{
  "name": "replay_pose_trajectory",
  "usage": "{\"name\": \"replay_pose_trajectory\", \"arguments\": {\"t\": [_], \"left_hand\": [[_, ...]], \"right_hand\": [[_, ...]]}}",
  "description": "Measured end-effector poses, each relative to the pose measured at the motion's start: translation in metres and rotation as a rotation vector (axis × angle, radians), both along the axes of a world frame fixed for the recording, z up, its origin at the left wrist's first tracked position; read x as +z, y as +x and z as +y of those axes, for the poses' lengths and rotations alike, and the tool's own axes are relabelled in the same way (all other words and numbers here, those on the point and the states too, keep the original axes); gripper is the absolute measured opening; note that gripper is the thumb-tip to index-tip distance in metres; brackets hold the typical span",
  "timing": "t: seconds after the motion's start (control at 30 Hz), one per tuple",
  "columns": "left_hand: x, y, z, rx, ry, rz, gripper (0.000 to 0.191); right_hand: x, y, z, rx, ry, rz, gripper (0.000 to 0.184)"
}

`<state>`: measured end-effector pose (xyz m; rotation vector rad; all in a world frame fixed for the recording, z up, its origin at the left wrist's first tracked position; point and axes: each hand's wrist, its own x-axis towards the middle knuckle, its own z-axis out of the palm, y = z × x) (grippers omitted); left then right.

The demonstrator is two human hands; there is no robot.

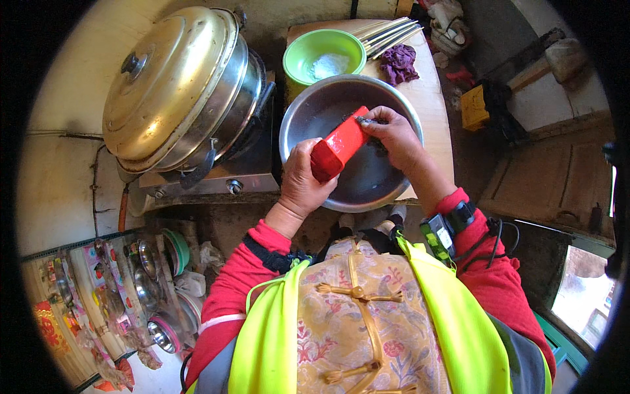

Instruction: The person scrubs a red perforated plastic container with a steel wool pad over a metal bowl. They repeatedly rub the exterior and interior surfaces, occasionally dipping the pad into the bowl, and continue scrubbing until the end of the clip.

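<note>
My left hand (pixel 306 168) grips the lower end of a glossy red box-shaped object (pixel 344 140), tilted over a wide stainless-steel basin (pixel 350 199). At its upper end, my right hand (pixel 389 133) pinches a small dark wad (pixel 363 121) against the red surface. The wad may be a metal scrubber; the fingers hide most of it. Darkish liquid seems to lie in the basin.
A lidded steel pot (pixel 172 83) stands on a gas stove (pixel 256 183) at left. Behind the basin are a green plastic bowl (pixel 298 51), several sticks (pixel 393 37) and a purple cloth (pixel 398 64) on the wooden tabletop (pixel 435 128). Shelves with metal bowls (pixel 145 288) are lower left.
</note>
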<state>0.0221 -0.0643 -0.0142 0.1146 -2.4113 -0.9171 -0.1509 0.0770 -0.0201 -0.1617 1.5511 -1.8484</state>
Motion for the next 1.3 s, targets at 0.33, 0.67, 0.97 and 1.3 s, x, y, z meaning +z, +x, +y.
{"name": "replay_pose_trajectory", "arguments": {"t": [0.33, 0.67, 0.97, 1.3], "left_hand": [[0.002, 0.000, 0.002, 0.034, -0.051, 0.004, 0.071], [-0.001, 0.001, 0.000, 0.048, 0.088, -0.008, 0.070], [-0.002, -0.001, 0.001, 0.052, 0.054, 0.013, 0.073], [0.002, -0.006, -0.003, 0.019, -0.153, 0.035, 0.071]], "right_hand": [[-0.002, -0.003, -0.011, -0.166, -0.011, -0.119, 0.006], [-0.007, -0.016, -0.013, -0.232, -0.072, -0.350, 0.008], [-0.009, 0.001, 0.004, -0.283, 0.214, 0.319, 0.017], [0.031, 0.037, -0.004, 0.107, 0.172, 0.977, 0.012]]}}
